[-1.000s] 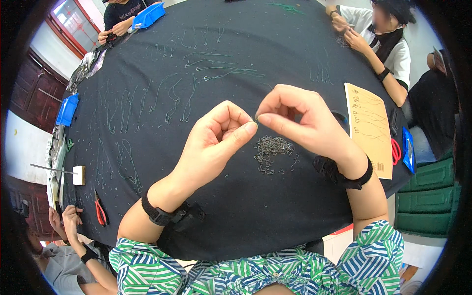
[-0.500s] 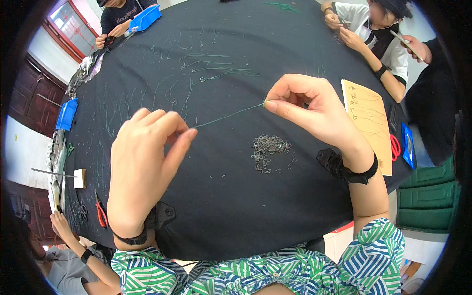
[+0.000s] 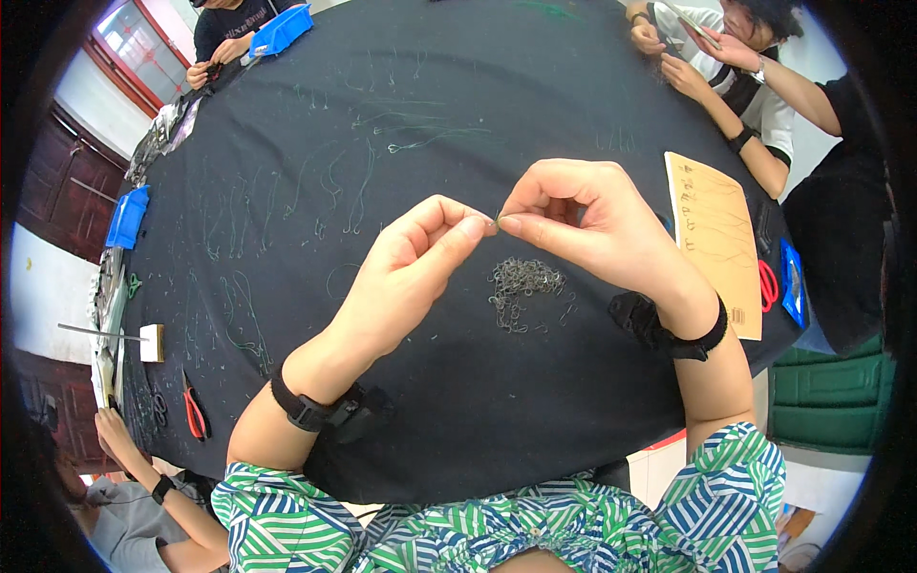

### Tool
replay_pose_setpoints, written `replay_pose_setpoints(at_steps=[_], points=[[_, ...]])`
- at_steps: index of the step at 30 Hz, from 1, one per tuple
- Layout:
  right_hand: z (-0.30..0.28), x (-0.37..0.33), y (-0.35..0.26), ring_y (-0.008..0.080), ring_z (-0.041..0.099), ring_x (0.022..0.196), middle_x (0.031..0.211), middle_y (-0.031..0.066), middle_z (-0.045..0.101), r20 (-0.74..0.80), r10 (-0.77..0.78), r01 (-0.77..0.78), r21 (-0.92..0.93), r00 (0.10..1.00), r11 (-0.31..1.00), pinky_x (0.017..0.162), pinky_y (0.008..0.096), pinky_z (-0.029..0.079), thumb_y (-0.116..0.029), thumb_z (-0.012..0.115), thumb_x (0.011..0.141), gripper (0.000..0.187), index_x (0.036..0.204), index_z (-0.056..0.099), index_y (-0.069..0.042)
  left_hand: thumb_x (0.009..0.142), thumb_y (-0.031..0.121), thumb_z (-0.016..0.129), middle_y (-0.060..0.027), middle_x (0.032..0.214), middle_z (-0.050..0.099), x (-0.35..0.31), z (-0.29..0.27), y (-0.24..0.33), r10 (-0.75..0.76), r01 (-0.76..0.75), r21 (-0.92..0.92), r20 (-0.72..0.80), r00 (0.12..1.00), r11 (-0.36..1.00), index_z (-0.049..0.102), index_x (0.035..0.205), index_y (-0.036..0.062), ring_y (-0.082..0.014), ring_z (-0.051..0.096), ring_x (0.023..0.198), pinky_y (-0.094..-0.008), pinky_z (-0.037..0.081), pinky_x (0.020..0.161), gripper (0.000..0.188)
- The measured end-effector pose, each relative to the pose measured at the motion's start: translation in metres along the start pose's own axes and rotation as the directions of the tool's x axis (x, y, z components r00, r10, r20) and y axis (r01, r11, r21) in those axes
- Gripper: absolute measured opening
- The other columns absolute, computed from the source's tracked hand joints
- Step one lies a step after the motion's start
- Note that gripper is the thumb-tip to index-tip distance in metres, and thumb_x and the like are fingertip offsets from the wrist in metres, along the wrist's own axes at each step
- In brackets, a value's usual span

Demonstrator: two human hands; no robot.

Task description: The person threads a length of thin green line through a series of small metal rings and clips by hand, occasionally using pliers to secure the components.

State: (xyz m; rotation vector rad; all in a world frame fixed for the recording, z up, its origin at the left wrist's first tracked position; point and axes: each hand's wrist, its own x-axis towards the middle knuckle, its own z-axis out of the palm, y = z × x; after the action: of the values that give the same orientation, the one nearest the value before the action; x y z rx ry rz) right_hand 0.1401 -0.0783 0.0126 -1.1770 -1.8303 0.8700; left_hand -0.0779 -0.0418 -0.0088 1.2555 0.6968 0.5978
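Note:
My left hand (image 3: 406,258) and my right hand (image 3: 602,224) meet above the middle of the black cloth, both in a thumb-and-forefinger pinch, fingertips almost touching. A tiny bit of green fishing line shows between the tips; most of it is hidden or too thin to follow. Just below my right hand lies a heap of small dark metal fish hooks (image 3: 523,286), with a few loose ones at its edge. Several hooks tied to green lines (image 3: 406,145) lie spread over the cloth beyond and left of my hands.
Red-handled pliers (image 3: 195,416), dark scissors (image 3: 159,409) and a white block (image 3: 152,344) with a metal rod sit at the left. A tan card (image 3: 712,248), red-handled scissors (image 3: 768,286) and a blue packet (image 3: 792,284) lie right. Several people sit or stand round the table.
My left hand has moved right and slightly up to meet my right hand, so the line stretched between them no longer shows. At the far right, a person's hand with a phone has risen.

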Motion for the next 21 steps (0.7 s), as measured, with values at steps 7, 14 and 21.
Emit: replay_pose_setpoints(at_steps=[7, 14, 21], points=[[-0.003, 0.001, 0.009, 0.0044, 0.050, 0.060, 0.071, 0.0004, 0.058, 0.009, -0.164, 0.163, -0.192, 0.986, 0.968, 0.053, 0.0213, 0.038, -0.008, 0.070, 0.086, 0.008, 0.084, 0.066, -0.001, 0.098, 0.017, 0.063, 0.0098, 0.078, 0.055, 0.008, 0.004, -0.014, 0.087, -0.086, 0.024, -0.028, 0.996, 0.996, 0.063, 0.098, 0.0054, 0.0034, 0.043, 0.068, -0.0149, 0.032, 0.059, 0.012], [-0.013, -0.016, 0.019, 0.0304, 0.066, 0.075, 0.077, 0.0127, 0.066, 0.182, -0.008, 0.092, -0.456, 0.983, 0.885, 0.066, 0.0390, 0.052, -0.011, 0.067, 0.079, 0.008, 0.082, 0.065, -0.004, 0.098, 0.019, 0.063, 0.0111, 0.073, 0.054, 0.018, -0.002, -0.036, -0.026, 0.026, 0.039, -0.006, 1.000, 0.999, 0.063, 0.098, 0.0056, 0.0035, 0.039, 0.062, -0.0156, 0.030, 0.056, 0.013], [-0.011, -0.048, 0.024, 0.0313, 0.065, 0.077, 0.076, 0.0107, 0.064, 0.236, 0.133, 0.063, -0.671, 0.963, 0.738, 0.069, 0.0420, 0.052, -0.009, 0.069, 0.076, 0.006, 0.077, 0.064, -0.006, 0.099, 0.020, 0.059, 0.0118, 0.069, 0.041, 0.020, 0.004, -0.045, -0.062, 0.062, 0.013, -0.030, 0.998, 0.998, 0.059, 0.097, 0.0078, 0.0012, 0.027, 0.055, -0.0191, 0.020, 0.048, 0.013]])
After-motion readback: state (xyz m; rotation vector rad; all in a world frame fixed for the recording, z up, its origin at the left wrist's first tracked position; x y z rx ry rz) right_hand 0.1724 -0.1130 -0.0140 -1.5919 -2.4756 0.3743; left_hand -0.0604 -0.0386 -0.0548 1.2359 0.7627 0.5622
